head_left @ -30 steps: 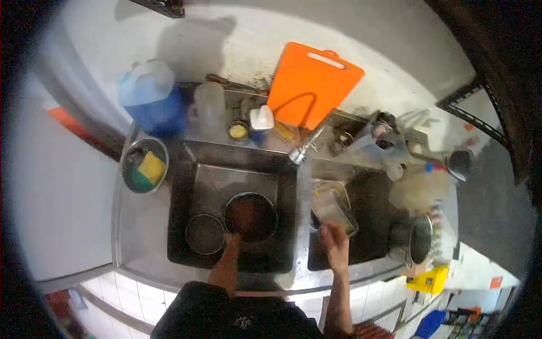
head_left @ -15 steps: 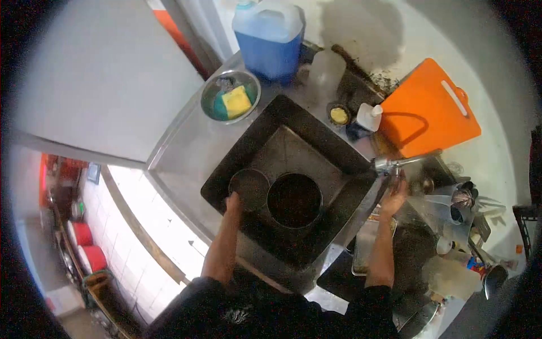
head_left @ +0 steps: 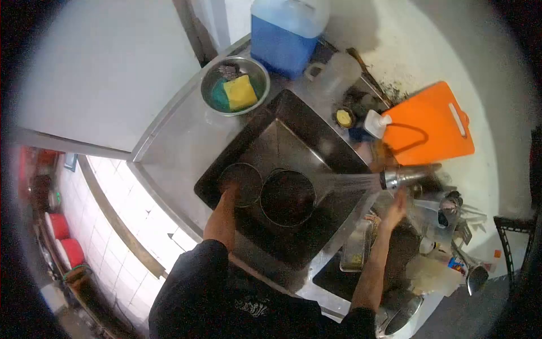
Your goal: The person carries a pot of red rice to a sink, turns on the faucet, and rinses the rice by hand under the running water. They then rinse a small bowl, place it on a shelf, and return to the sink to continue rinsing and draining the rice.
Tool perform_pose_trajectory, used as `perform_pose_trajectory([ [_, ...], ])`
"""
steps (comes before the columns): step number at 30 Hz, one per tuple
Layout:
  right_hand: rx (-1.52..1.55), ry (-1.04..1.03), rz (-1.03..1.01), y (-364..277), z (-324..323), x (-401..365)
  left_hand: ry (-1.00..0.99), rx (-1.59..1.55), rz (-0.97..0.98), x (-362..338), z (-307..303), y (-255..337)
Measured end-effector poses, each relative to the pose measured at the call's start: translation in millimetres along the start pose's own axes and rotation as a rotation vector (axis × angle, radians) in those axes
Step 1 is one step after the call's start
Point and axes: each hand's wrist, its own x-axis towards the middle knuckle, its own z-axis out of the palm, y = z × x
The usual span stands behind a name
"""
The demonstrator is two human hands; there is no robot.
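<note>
My left hand (head_left: 228, 195) grips the near-left edge of a dark round pan (head_left: 244, 179), with most of its fingers lost in shadow. Right beside that pan lies a second, deeper round pan (head_left: 288, 198) with a thin bright rim. Both are inside a dark square basin (head_left: 333, 135) with sloping walls. A chrome faucet (head_left: 390, 179) sends a spray of water leftward over the basin toward the pans. Just below the faucet is my right hand (head_left: 398, 208), blurred, its fingertips up near the metal; I cannot tell whether they hold it.
On the steel counter (head_left: 169, 138) stand a steel bowl (head_left: 209, 104) with a yellow sponge (head_left: 240, 92) and a jug of blue liquid (head_left: 284, 45). An orange cutting board (head_left: 432, 127) leans at the right behind a white pump bottle (head_left: 375, 123). Utensils (head_left: 460, 226) crowd the far right.
Water now sprays from the faucet. My left hand reaches farther into the round pan. My right hand has dropped slightly below the faucet, and the whole view has shifted.
</note>
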Motion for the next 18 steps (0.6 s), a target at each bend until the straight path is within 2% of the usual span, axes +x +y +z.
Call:
perform_pose_trajectory([
  [1,0.576,0.128,0.263,-43.0,-5.4,-12.3,0.000,0.045,0.011,8.0,0.8,-4.1],
  [3,0.606,0.085,0.259,-118.7,-11.8,-23.5,0.003,0.146,0.034,22.5,-2.0,-17.1],
  [5,0.638,0.060,0.255,-152.3,-1.8,-35.3,-0.011,0.253,0.062,30.2,-4.0,-24.2],
  [7,0.237,0.074,0.075,-172.4,20.5,-30.2,-0.038,0.356,0.099,36.8,1.5,-23.8],
  [8,0.239,0.046,0.055,-180.3,32.5,-28.6,-0.056,0.412,0.120,38.2,2.4,-23.2],
  [9,0.238,0.047,0.049,-174.4,37.8,-27.6,-0.083,0.473,0.144,40.5,2.7,-22.7],
  [11,-0.056,0.063,0.121,-130.5,50.7,-17.7,-0.137,0.609,0.210,50.2,1.7,-23.1],
  [12,-0.194,0.078,-0.068,-64.5,51.6,-7.2,-0.168,0.682,0.248,59.6,2.6,-28.9],
  [13,-0.200,0.086,-0.067,-45.8,46.5,-6.8,-0.205,0.756,0.290,61.0,2.9,-29.4],
  [14,-0.124,-0.002,0.003,-36.7,40.5,-5.9,-0.241,0.825,0.336,64.4,4.2,-31.7],
  [17,0.391,-0.273,0.169,14.7,35.9,-24.0,-0.326,0.992,0.470,75.5,12.5,-36.6],
  [18,0.046,-0.260,0.134,-14.5,35.4,-44.8,-0.348,1.038,0.511,78.7,13.7,-40.1],
])
